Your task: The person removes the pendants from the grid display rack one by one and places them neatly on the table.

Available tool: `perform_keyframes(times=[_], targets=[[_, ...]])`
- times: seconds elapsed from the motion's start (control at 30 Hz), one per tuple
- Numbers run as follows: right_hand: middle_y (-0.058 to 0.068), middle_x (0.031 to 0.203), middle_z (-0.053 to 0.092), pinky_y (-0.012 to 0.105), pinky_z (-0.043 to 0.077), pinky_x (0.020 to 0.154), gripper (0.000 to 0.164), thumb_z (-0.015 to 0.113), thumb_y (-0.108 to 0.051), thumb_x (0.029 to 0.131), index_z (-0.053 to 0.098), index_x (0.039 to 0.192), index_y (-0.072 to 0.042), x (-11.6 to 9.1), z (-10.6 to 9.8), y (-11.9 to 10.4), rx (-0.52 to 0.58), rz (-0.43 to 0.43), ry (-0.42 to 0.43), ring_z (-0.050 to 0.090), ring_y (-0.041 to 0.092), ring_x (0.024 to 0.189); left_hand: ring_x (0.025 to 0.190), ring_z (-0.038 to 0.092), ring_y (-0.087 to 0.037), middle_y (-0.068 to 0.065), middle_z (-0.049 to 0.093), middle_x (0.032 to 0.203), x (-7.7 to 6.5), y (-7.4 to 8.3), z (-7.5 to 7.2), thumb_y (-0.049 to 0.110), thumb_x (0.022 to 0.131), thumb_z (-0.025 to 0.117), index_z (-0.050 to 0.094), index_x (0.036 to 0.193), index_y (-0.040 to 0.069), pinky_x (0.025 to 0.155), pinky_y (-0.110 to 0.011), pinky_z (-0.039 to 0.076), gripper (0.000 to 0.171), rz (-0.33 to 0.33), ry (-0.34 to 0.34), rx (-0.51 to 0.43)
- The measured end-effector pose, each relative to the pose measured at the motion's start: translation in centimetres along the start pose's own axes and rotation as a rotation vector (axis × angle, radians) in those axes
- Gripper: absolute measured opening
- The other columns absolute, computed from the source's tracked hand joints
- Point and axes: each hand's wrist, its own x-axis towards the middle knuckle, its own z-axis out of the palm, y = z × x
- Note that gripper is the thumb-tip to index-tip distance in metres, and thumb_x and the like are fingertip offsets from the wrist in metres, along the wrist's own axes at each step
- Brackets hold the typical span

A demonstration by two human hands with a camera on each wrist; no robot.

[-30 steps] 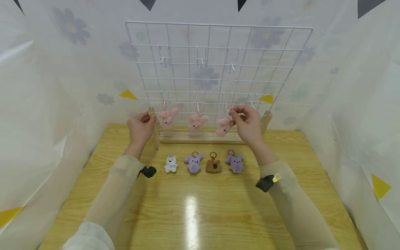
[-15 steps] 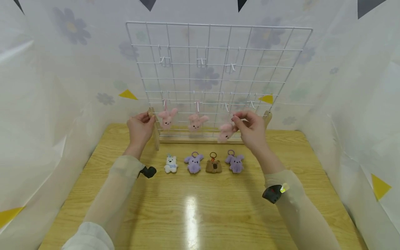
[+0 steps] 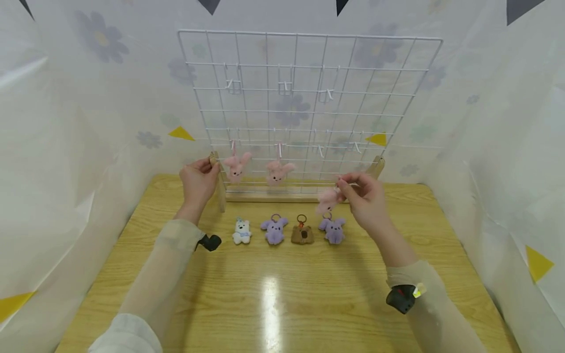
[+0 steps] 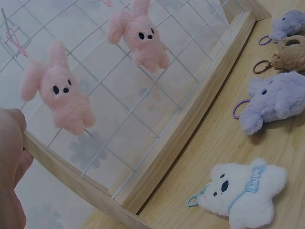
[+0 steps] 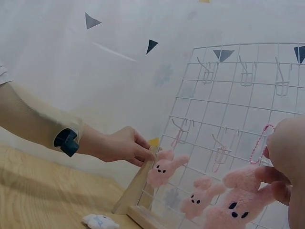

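Note:
My right hand (image 3: 364, 198) pinches the pink bead chain (image 5: 257, 145) of a pink plush bunny keychain (image 3: 328, 200), which dangles off the rack, in front of its lower right part. With my left hand (image 3: 199, 184) I grip the top of the rack's left wooden post (image 3: 218, 189). Two more pink bunnies, the left one (image 3: 237, 169) and the middle one (image 3: 277, 174), hang from lower hooks of the white wire grid rack (image 3: 309, 113). In the right wrist view, the held bunny (image 5: 236, 205) looks large beside my fingers.
On the wooden table (image 3: 229, 294) before the rack lie a white bear keychain (image 3: 242, 232), a purple plush (image 3: 274, 230), a brown bear plush (image 3: 302, 235) and another purple plush (image 3: 333, 230). Bare hooks include an upper one (image 3: 284, 87) and a lower one (image 3: 320, 151).
My right hand has drawn the third pink bunny off its lower hook and moved it down, right and toward me. My left hand keeps its grip on the post.

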Motion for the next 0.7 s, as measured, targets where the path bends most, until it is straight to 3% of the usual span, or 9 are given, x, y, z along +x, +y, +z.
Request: perform_keyframes(times=[0.3,0.7], targets=[[0.013,0.077,0.068,0.02,0.036,0.041,0.014,0.065,-0.004,0.106,0.069,0.106,0.01,-2.5,-1.7,0.0,-0.087,0.025,-0.046,0.065,0.014,0.064,0.103,0.076,-0.031,-0.026,0.075,0.112,-0.1,0.2,-0.1,0.011,0.102,0.072,0.073,0.123,-0.009,0.081,-0.025,0.063,0.029,0.011,0.007,0.012],[0.015,0.084,0.072,0.03,0.033,0.036,0.008,0.062,0.006,0.104,0.069,0.102,0.008,-5.4,-3.6,0.4,-0.074,-0.014,-0.097,0.063,0.013,0.062,0.102,0.076,-0.031,-0.025,0.075,0.113,-0.1,0.1,0.0,0.01,0.102,0.072,0.074,0.123,-0.009,0.081,-0.025,0.063,0.029,0.003,0.012,0.015]])
